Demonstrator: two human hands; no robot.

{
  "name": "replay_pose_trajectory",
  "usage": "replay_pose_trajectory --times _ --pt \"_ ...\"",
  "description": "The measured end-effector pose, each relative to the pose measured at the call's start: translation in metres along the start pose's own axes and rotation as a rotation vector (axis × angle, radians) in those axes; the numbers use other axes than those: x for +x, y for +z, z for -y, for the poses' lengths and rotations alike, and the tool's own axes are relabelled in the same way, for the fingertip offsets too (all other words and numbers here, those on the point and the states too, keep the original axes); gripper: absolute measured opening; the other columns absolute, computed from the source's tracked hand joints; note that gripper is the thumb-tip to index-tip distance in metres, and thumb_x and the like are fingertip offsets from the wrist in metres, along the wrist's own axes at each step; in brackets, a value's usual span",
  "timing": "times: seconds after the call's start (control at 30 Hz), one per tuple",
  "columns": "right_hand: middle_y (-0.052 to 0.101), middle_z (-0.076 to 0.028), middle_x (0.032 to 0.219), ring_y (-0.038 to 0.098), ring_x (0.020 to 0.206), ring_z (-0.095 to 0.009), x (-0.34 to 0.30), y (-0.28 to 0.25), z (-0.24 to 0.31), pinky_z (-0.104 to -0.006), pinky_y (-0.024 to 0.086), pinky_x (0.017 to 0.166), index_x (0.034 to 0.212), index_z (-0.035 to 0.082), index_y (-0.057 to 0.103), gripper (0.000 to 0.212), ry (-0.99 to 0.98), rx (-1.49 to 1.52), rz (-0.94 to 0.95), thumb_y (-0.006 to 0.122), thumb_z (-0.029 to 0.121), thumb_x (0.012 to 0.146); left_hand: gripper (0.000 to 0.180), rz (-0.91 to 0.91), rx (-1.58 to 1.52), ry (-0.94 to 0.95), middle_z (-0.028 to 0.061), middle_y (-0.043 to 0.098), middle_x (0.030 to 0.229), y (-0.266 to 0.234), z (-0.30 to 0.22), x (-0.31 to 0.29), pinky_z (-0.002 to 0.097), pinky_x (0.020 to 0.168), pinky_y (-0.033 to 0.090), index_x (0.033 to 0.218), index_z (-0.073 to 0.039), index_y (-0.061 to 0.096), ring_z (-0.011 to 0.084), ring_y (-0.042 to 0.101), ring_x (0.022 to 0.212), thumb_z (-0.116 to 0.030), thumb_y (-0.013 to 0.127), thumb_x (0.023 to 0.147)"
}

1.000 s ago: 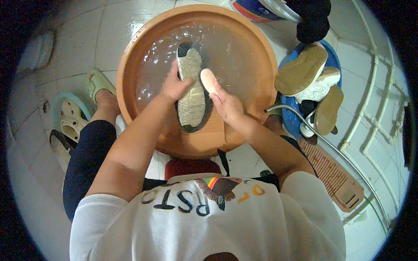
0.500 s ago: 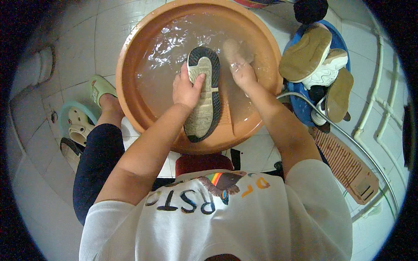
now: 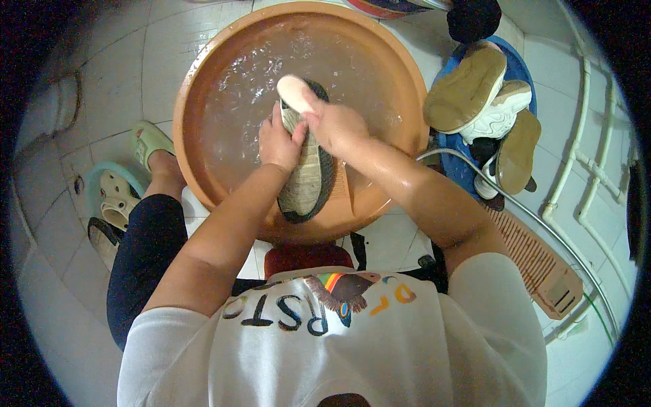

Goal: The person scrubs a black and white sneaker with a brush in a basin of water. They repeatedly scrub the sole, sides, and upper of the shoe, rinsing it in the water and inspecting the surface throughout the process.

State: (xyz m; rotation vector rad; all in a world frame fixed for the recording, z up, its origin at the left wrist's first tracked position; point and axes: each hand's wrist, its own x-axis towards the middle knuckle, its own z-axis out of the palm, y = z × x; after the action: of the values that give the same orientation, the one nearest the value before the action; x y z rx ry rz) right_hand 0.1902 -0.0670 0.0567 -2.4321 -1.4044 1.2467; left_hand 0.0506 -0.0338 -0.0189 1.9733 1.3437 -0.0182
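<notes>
A shoe (image 3: 302,182) is held sole up over the tub, its sole beige-grey with a black treaded rim. My left hand (image 3: 280,141) grips it by the left edge, thumb lying across the sole. In my right hand (image 3: 337,127) is a scrubbing brush (image 3: 293,93) with a pale oval back, laid against the toe half of the sole. Its bristles are hidden underneath. Below both hands, the round orange tub (image 3: 192,146) holds cloudy water, and a ribbed washboard part (image 3: 342,193) shows at its near side.
Right of the tub, a blue basin (image 3: 453,142) carries several shoes (image 3: 468,88). A grey hose (image 3: 522,191) curves past a brown slatted board (image 3: 536,264). White pipes (image 3: 576,152) run along the right. Beige clogs (image 3: 119,198) sit in a pale-blue container (image 3: 95,178) at left.
My right hand has come up out of the water and moved left with the brush, onto the sole. The left hand still grips the shoe; the view has shifted slightly.
</notes>
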Motion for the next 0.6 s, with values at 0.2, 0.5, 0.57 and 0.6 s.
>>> replay_pose_trajectory --times 0.2,0.5,0.57,0.6 --pt "0.064 -0.018 0.082 0.063 0.075 -0.034 0.057 -0.011 -0.021 -0.0447 0.049 0.066 0.081 0.007 0.067 0.04 0.064 -0.106 -0.137 0.048 0.042 0.083 0.067 0.05 0.033 -0.006 0.0233 0.051 0.099 -0.008 -0.014 0.0 0.045 0.084 0.039 0.129 -0.007 0.035 0.0394 0.048 0.095 -0.04 0.06 0.077" --pt "0.062 -0.017 0.091 0.06 0.083 -0.035 0.047 0.005 -0.008 -0.0447 0.046 0.073 0.123 0.028 0.047 0.041 0.093 -0.118 0.041 0.043 0.044 0.086 0.062 0.013 0.045 0.003 0.0228 0.053 0.102 -0.003 0.0 0.002 0.0448 0.085 0.039 0.126 -0.006 0.039 0.0398 0.049 0.097 -0.037 0.06 0.077" --pt "0.062 -0.018 0.091 0.06 0.083 -0.035 0.064 -0.007 -0.024 -0.0455 0.047 0.073 0.114 0.021 0.054 0.037 0.134 -0.106 -0.105 0.045 0.042 0.085 0.065 0.058 -0.027 -0.019 0.0235 0.052 0.103 -0.012 -0.008 0.003 0.0451 0.085 0.039 0.128 -0.006 0.036 0.0401 0.049 0.097 -0.038 0.06 0.077" --pt "0.063 -0.019 0.088 0.06 0.081 -0.035 0.065 -0.013 -0.032 -0.0461 0.048 0.07 0.106 0.014 0.06 0.036 0.106 -0.12 -0.187 0.048 0.04 0.083 0.067 0.06 -0.04 -0.018 0.0231 0.051 0.104 -0.012 -0.007 0.003 0.0444 0.086 0.038 0.129 -0.006 0.035 0.039 0.049 0.097 -0.041 0.06 0.077"
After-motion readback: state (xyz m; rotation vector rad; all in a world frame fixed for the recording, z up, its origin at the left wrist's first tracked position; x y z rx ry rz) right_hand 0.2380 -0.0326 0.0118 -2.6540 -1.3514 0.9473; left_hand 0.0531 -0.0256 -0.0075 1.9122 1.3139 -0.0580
